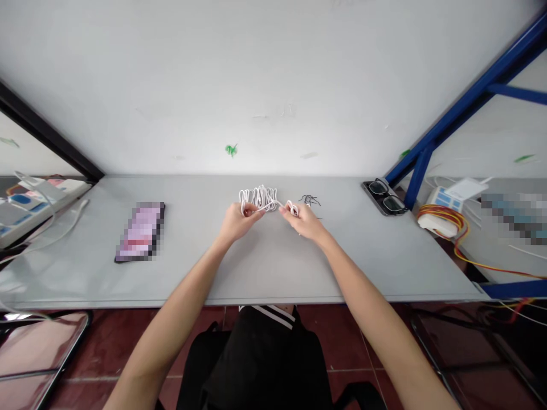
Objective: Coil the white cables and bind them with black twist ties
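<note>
My left hand is closed on a white cable, thumb and fingers pinching it above the grey table. A stretch of the same cable runs across to my right hand, which is also closed and has a small loop of it at the fingertips. Just behind my left hand lies a bundle of white cable in many folded loops. Whether the held cable belongs to that bundle I cannot tell. Several short black ties lie just beyond my right hand.
A phone lies on the grey table at left. Eyeglasses rest on a dark case or phone at right, near the blue frame. Power strips with cables are at far left; a yellow-red cable is coiled at right.
</note>
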The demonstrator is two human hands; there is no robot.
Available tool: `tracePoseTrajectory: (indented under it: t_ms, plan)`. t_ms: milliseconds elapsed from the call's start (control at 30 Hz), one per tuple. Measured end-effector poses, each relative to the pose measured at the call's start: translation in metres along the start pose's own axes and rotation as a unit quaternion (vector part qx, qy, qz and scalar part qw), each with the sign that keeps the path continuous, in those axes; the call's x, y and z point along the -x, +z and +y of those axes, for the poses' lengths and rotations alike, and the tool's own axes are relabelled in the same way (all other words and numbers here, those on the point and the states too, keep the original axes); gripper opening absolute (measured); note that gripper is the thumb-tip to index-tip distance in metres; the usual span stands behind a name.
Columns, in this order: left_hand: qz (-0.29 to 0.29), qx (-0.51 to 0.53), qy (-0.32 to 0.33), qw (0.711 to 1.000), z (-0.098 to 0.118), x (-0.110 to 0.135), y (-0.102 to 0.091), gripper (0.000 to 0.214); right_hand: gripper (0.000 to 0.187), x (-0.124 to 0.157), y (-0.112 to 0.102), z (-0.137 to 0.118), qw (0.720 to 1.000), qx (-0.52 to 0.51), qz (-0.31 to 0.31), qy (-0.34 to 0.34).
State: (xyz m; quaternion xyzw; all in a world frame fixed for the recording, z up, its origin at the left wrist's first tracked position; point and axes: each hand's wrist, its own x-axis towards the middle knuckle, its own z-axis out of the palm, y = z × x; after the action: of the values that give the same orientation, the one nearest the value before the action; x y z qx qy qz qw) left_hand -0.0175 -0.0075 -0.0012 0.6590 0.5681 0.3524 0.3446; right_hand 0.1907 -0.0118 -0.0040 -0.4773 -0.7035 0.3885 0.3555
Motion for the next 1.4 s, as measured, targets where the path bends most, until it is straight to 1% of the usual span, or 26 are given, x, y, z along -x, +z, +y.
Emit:
tracePoseTrajectory:
  t_ms: [67, 167, 300, 367, 467, 533, 567, 633, 700, 767, 833, 867, 933, 1000, 1067, 1133, 1200, 1233, 1300, 1400]
  plan:
    - [-0.010, -0.017, 0.008, 1.000, 0.001, 0.001, 0.001, 0.034, 0.047, 0.000, 0.005, 0.000, 0.999, -0.046, -0.006, 0.010]
    - [-0.028, -0.022, 0.035, 0.999, 0.002, 0.002, 0.005, 0.038, 0.049, -0.001, 0.013, 0.001, 0.996, -0.091, -0.003, 0.004]
    - [-0.114, 0.028, 0.049, 0.992, 0.004, 0.005, 0.010, 0.041, 0.050, -0.003, 0.019, 0.004, 0.994, -0.101, 0.032, -0.001]
    - [-0.135, 0.055, 0.056, 0.988, 0.006, 0.006, 0.012, 0.039, 0.048, -0.005, 0.020, 0.005, 0.993, -0.111, 0.047, -0.006]
    - [-0.130, 0.075, 0.060, 0.987, 0.009, 0.007, 0.014, 0.028, 0.040, -0.007, 0.022, 0.008, 0.985, -0.167, 0.052, -0.002]
    - [-0.123, 0.089, 0.038, 0.988, 0.008, 0.007, 0.016, 0.020, 0.041, -0.008, 0.024, 0.008, 0.975, -0.215, 0.051, 0.010]
    - [-0.124, 0.100, 0.026, 0.987, 0.007, 0.006, 0.019, 0.020, 0.042, -0.009, 0.026, 0.008, 0.970, -0.238, 0.053, 0.014]
    - [-0.129, 0.123, 0.017, 0.984, 0.003, 0.005, 0.025, 0.028, 0.045, -0.009, 0.030, 0.006, 0.961, -0.270, 0.059, 0.014]
    - [-0.125, 0.136, 0.041, 0.982, -0.001, 0.003, 0.033, 0.037, 0.045, -0.009, 0.034, 0.004, 0.959, -0.279, 0.056, 0.000]
    - [-0.105, 0.132, 0.076, 0.983, -0.004, 0.002, 0.042, 0.045, 0.038, -0.009, 0.038, 0.002, 0.963, -0.267, 0.042, -0.018]
    - [-0.095, 0.137, 0.092, 0.982, -0.006, 0.002, 0.050, 0.052, 0.035, -0.009, 0.042, 0.001, 0.967, -0.252, 0.039, -0.030]
    - [-0.093, 0.143, 0.094, 0.981, -0.006, 0.002, 0.053, 0.057, 0.034, -0.009, 0.043, 0.000, 0.968, -0.244, 0.041, -0.033]
    - [-0.104, 0.155, 0.110, 0.976, -0.006, 0.003, 0.056, 0.059, 0.031, -0.008, 0.045, -0.001, 0.970, -0.233, 0.051, -0.038]
    - [-0.129, 0.151, 0.130, 0.971, -0.004, 0.005, 0.058, 0.054, 0.025, -0.008, 0.046, -0.001, 0.970, -0.234, 0.057, -0.032]
    - [-0.132, 0.116, 0.143, 0.974, -0.003, 0.007, 0.059, 0.046, 0.022, -0.009, 0.046, -0.001, 0.965, -0.256, 0.061, -0.015]
    - [-0.099, 0.052, 0.144, 0.983, -0.001, 0.008, 0.059, 0.040, 0.020, -0.011, 0.046, 0.000, 0.953, -0.294, 0.074, -0.007]
    - [-0.062, -0.003, 0.141, 0.988, 0.001, 0.008, 0.059, 0.039, 0.021, -0.011, 0.046, 0.000, 0.943, -0.321, 0.089, -0.021]
    - [-0.055, -0.018, 0.141, 0.988, 0.002, 0.008, 0.058, 0.040, 0.021, -0.011, 0.046, 0.000, 0.941, -0.323, 0.096, -0.032]
    - [-0.060, -0.016, 0.129, 0.990, 0.004, 0.008, 0.056, 0.036, 0.021, -0.010, 0.047, -0.002, 0.950, -0.289, 0.109, -0.055]
    - [-0.080, -0.001, 0.078, 0.994, 0.006, 0.008, 0.052, 0.015, 0.018, -0.007, 0.045, -0.006, 0.971, -0.178, 0.140, -0.075]
